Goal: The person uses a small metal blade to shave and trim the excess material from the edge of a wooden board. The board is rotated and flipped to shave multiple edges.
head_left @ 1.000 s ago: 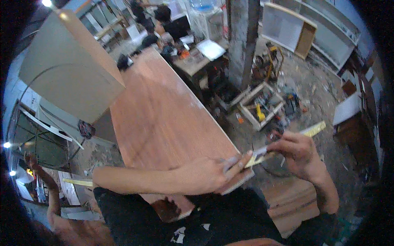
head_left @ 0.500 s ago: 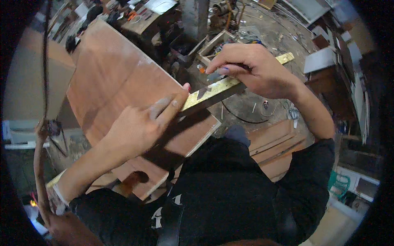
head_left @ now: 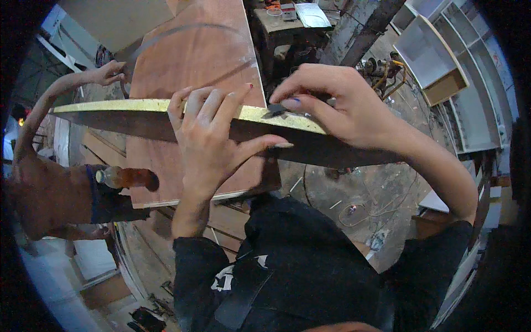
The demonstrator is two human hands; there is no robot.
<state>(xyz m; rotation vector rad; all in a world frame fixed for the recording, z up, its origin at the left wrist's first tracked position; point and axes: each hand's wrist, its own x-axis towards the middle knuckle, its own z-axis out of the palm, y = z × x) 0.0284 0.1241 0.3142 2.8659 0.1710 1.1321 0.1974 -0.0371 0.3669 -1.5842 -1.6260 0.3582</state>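
Note:
A long board [head_left: 326,146] stands on its narrow side across the reddish wooden panel [head_left: 196,61], its pale yellow edge facing up and its broad side dark. My left hand [head_left: 207,130] is closed over that edge, fingers across the top and thumb along the near face. Against the same edge, a little to the right, my right hand [head_left: 345,108] pinches a small dark flat piece [head_left: 275,110]. The fingers partly cover this piece, and its exact kind is unclear. The board's right end lies behind my right wrist.
Another person's hand [head_left: 110,73] reaches in at the left, beside a thin curved dark strip [head_left: 193,26]. An amber-filled bottle [head_left: 133,178] is by the panel's near left corner. A post [head_left: 362,30] and white shelving [head_left: 473,105] stand beyond; cords [head_left: 381,207] trail over the floor.
My view has turned, and the board now runs nearly level across it. More of the board shows on the left. My left hand's fingers now drape over its edge. The other person's hand appears higher.

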